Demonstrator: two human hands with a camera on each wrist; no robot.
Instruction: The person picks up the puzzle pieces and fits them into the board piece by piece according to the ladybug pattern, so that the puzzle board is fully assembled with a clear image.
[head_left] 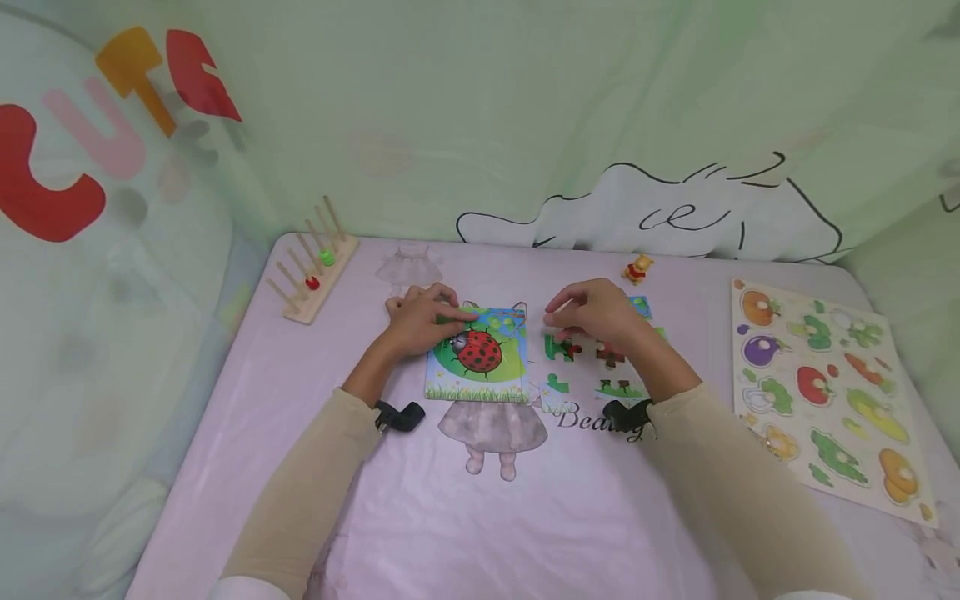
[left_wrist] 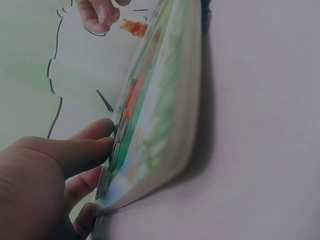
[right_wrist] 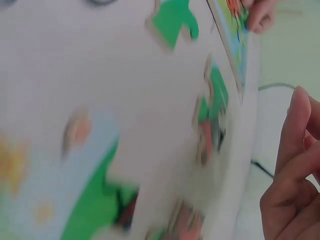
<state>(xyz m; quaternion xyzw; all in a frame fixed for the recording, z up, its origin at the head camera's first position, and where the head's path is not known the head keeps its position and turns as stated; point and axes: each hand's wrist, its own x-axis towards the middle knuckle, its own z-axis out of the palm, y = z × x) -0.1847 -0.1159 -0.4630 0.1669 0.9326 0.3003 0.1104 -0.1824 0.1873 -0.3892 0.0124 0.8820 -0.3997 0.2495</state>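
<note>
A ladybug jigsaw puzzle board point(head_left: 480, 375) lies flat on the table in the head view. My left hand point(head_left: 423, 321) holds its upper left corner, thumb on top and the other fingers at the edge. Close up in the left wrist view, that hand point(left_wrist: 45, 165) touches the board's rim point(left_wrist: 185, 125) beside raised pieces. My right hand point(head_left: 603, 312) hovers just right of the board, fingers loosely bent, nothing visible between them. Under and around it lie loose puzzle pieces, among them a green-and-red piece point(head_left: 558, 347) and a green piece point(right_wrist: 172, 22).
A wooden peg stand point(head_left: 322, 279) with a red and a green bead is at the back left. A small bear figurine point(head_left: 638, 268) stands at the back. To the right lies a vegetable knob-puzzle board point(head_left: 825, 400). Patterned curtains point(head_left: 487, 125) surround the table.
</note>
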